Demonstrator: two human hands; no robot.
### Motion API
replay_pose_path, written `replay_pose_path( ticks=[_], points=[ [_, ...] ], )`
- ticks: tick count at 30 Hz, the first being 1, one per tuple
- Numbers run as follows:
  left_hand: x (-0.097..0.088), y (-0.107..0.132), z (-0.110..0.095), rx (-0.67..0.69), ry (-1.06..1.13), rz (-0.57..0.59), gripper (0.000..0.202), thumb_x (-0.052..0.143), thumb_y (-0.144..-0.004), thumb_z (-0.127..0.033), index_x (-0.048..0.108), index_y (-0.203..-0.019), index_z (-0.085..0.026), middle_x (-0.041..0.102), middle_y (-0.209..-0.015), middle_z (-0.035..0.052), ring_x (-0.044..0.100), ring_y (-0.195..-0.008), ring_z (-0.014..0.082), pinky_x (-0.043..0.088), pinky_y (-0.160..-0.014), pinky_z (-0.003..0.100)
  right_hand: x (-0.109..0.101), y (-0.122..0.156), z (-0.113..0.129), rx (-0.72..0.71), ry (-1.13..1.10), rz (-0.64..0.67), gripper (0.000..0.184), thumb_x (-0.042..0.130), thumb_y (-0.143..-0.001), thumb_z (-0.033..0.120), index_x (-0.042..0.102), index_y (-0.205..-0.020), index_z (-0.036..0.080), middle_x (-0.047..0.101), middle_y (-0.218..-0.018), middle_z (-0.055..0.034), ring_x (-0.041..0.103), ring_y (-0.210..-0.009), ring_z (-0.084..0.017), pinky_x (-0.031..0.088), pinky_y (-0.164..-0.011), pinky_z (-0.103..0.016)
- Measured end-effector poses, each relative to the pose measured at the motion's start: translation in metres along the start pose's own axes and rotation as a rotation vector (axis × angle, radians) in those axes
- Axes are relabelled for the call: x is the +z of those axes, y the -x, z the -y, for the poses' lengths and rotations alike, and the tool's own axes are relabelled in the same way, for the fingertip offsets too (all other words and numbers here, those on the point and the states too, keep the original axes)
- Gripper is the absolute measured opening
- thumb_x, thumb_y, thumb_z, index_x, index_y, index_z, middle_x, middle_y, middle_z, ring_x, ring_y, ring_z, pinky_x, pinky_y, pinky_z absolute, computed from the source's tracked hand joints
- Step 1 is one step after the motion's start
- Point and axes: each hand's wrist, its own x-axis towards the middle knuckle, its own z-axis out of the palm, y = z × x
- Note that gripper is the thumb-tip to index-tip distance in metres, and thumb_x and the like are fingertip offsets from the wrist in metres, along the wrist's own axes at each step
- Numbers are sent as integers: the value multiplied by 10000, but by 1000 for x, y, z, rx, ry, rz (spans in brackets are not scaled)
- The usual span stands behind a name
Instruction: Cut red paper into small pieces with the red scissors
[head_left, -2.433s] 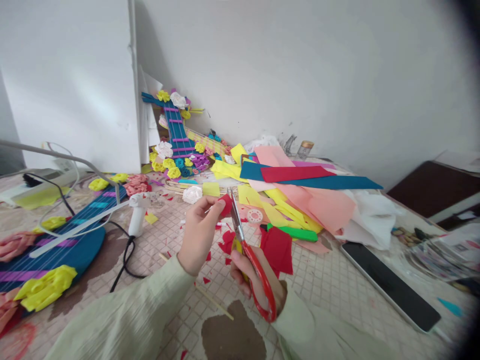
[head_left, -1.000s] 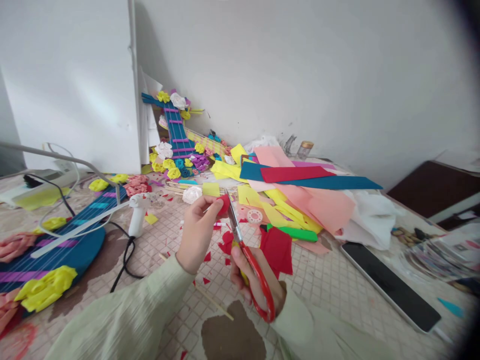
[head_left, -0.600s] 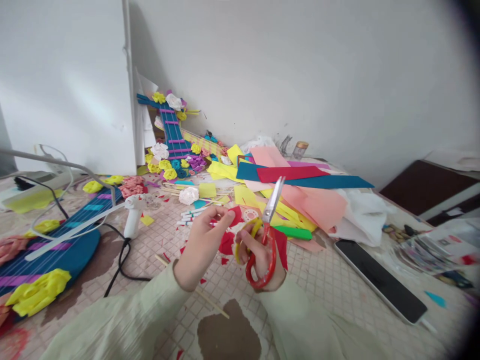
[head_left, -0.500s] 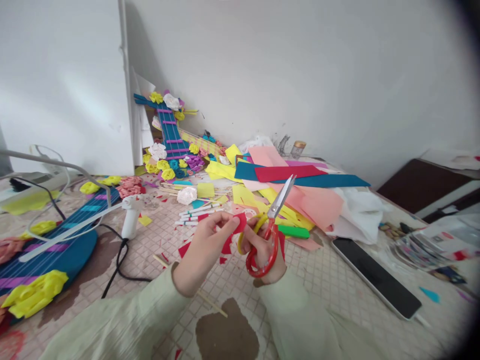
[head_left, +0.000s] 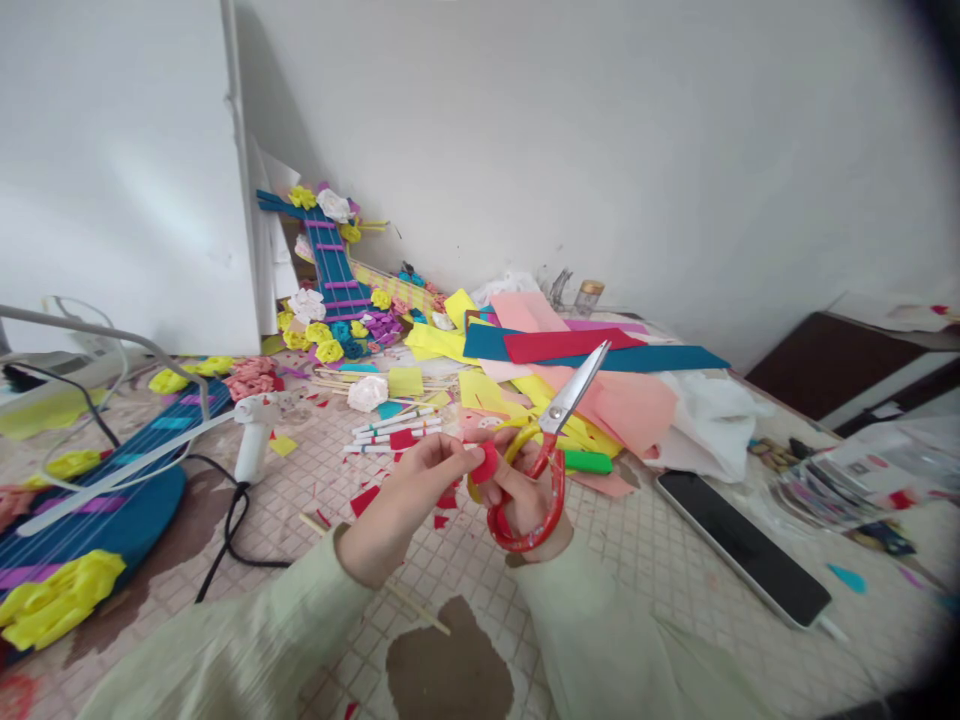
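My left hand (head_left: 409, 490) pinches a small red paper piece (head_left: 485, 463) between thumb and fingertips. My right hand (head_left: 525, 500) touches that same piece with its fingertips while its fingers stay looped in the handles of red-and-yellow scissors (head_left: 547, 455). The scissor blades are closed and point up and to the right, away from the paper. Both hands hover just above the tiled floor (head_left: 645, 560). Red paper scraps (head_left: 365, 500) lie under and beside them.
A heap of coloured paper sheets (head_left: 600, 385) lies behind the hands, several markers (head_left: 394, 425) to the left. A white glue gun (head_left: 251, 440) with black cord, a blue paper guitar (head_left: 97, 500), a dark tablet (head_left: 739, 545) at right, a stick (head_left: 409, 600) near my sleeve.
The scissors left the red piece and swung up to point right. My right fingertips came onto the piece in my left hand. The view drifted rightward.
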Motion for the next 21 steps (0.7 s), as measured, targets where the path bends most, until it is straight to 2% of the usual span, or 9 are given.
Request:
replay_pose_path(
  ticks=[2,8,10,14,16,19,21],
  points=[
    [-2,-1,1,-14,3,14,296,656,-679,-425,504,-627,-176,539,-624,-4,489,-576,119,409,-581,252,0,-1,-1,-6,-24,10,282,701,-715,286,471,-844,186,597,-644,43,391,-341,-21,334,-360,-181],
    [-5,-5,7,-5,11,47,285,601,-720,-448,560,-644,-177,566,-679,22,526,-651,150,439,-624,267,1,-3,-1,66,-56,-61,335,737,-647,315,465,-793,185,423,-402,115,341,-307,-33,300,-336,-158],
    [-5,-6,8,31,-23,51,292,569,-741,-454,580,-639,-181,580,-688,26,539,-672,158,437,-623,262,0,-3,0,61,-4,-63,309,723,-672,305,471,-797,178,420,-387,113,350,-310,-34,303,-346,-156],
    [-7,-8,5,166,-204,77,244,621,-718,-408,618,-646,-175,579,-619,5,497,-578,130,386,-540,231,-2,-1,2,37,77,-83,323,725,-679,313,469,-822,179,450,-426,109,375,-324,-34,309,-355,-162],
    [-7,-8,4,207,-228,71,227,631,-708,-380,616,-621,-171,570,-588,-3,472,-542,118,373,-515,223,-2,0,1,27,64,-96,328,722,-676,313,464,-831,184,479,-468,104,369,-323,-29,303,-349,-163],
    [-7,-9,4,215,-201,46,238,630,-696,-374,603,-577,-170,552,-552,-7,456,-520,112,364,-491,213,0,1,1,23,58,-135,318,713,-676,306,462,-830,186,527,-519,87,371,-319,-23,296,-341,-162],
    [-6,-9,4,197,-190,41,236,639,-684,-379,604,-577,-172,539,-541,-10,444,-508,107,352,-473,207,0,0,2,27,87,-152,317,709,-677,319,465,-831,186,498,-466,94,368,-313,-33,293,-342,-165]
  ],
)
